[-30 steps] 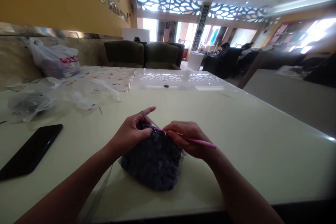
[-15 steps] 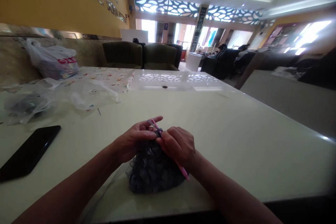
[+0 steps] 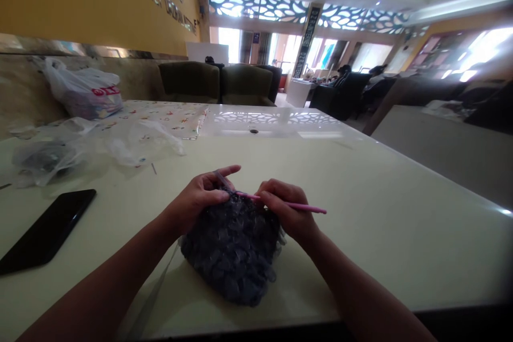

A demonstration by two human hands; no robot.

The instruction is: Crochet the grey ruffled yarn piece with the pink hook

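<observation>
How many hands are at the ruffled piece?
2: the left hand on the piece at upper left, the right hand at upper right, gripping a pink hook. None seem hidden.

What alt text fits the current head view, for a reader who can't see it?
The person's right hand holds a pink crochet hook at the top of a dark grey ruffled piece that the left hand, crossed by a grey strand, pinches. A black phone and plastic bags lie on the pale table, to the left.
</observation>
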